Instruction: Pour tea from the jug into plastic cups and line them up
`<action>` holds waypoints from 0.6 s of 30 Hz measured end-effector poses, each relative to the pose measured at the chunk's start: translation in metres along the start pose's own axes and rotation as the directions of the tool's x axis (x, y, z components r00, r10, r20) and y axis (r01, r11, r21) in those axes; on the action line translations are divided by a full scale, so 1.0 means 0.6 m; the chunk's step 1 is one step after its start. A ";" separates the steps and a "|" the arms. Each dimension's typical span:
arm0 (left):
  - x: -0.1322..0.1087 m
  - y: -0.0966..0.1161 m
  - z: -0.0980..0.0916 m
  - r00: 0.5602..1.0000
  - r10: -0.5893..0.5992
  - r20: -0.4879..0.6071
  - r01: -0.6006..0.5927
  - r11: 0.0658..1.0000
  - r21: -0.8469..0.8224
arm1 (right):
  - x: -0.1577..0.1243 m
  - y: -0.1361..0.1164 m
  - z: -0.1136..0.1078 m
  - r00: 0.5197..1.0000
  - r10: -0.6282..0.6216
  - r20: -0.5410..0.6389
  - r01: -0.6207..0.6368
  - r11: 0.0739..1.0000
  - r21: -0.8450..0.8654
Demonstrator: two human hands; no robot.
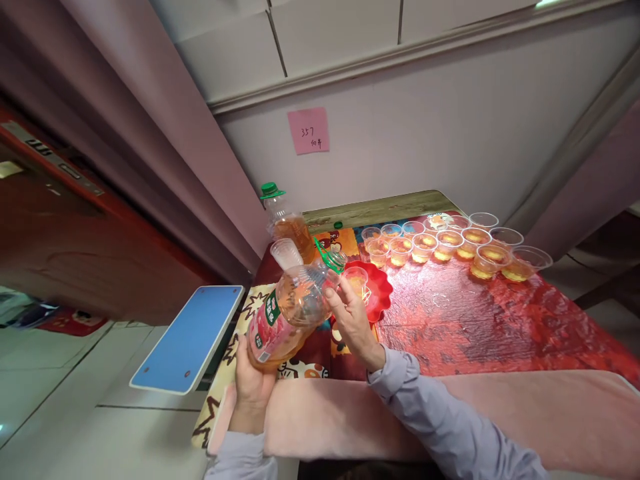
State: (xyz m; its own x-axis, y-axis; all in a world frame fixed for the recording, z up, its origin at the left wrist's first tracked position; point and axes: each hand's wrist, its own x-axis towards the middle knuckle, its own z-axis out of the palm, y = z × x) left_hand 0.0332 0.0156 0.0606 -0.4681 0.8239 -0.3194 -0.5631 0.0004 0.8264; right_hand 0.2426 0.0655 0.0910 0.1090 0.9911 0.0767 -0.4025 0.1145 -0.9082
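Note:
A large clear juice bottle with a pink label is held tilted, its uncapped mouth and green collar up to the right. My left hand supports its base, the fingers partly hidden behind it. My right hand grips the neck. Amber liquid lies in the lower part. Just beyond the mouth is a red scalloped dish with a clear plastic cup in it. Several clear cups with amber liquid stand in rows at the back right of the table.
Behind stands a second bottle with a green cap, near a stack of cups. A loose green cap lies at the back. A pink cloth covers the front edge. A blue stool is at left, a wall behind.

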 end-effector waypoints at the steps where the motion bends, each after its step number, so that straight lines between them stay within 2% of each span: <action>1: 0.004 -0.005 -0.002 1.000 -0.002 -0.025 0.001 1.000 -0.012 | -0.002 -0.002 0.002 1.000 -0.008 0.006 0.008 0.999 -0.039; 4: 0.011 -0.016 -0.013 0.997 0.065 -0.043 -0.065 0.998 -0.011 | -0.005 -0.010 0.009 0.999 -0.031 0.038 0.036 0.992 -0.117; 6: 0.012 -0.019 -0.025 0.983 0.183 0.023 -0.184 0.982 0.037 | -0.002 -0.015 0.012 0.997 -0.042 0.068 0.051 0.988 -0.143; 7: 0.012 -0.019 -0.032 0.963 0.257 0.077 -0.263 0.962 0.076 | 0.000 -0.019 0.013 0.995 -0.046 0.085 0.058 0.986 -0.153; 9: 0.012 -0.017 -0.045 0.896 0.404 0.186 -0.436 0.880 0.189 | 0.004 -0.024 0.015 0.992 -0.050 0.116 0.070 0.981 -0.179; 11: 0.013 -0.012 -0.056 0.821 0.513 0.252 -0.571 0.746 0.342 | 0.008 -0.029 0.018 0.989 -0.051 0.138 0.081 0.972 -0.221; 12: 0.014 -0.009 -0.060 0.800 0.538 0.266 -0.599 0.689 0.408 | 0.009 -0.030 0.020 0.988 -0.053 0.145 0.088 0.966 -0.242; 14: 0.014 -0.003 -0.065 0.806 0.523 0.278 -0.588 0.648 0.485 | 0.009 -0.032 0.026 0.986 -0.066 0.156 0.107 0.956 -0.274; 18: 0.010 0.000 -0.074 0.855 0.452 0.256 -0.518 0.707 0.482 | 0.011 -0.036 0.029 0.968 -0.088 0.234 0.156 0.944 -0.290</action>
State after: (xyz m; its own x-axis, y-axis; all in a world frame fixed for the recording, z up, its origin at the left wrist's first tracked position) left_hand 0.0003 -0.0047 0.0380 -0.4804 0.8493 0.2191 0.1726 -0.1534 0.9730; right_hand 0.2361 0.0706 0.1183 -0.0715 0.9654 0.2507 -0.0996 0.2432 -0.9649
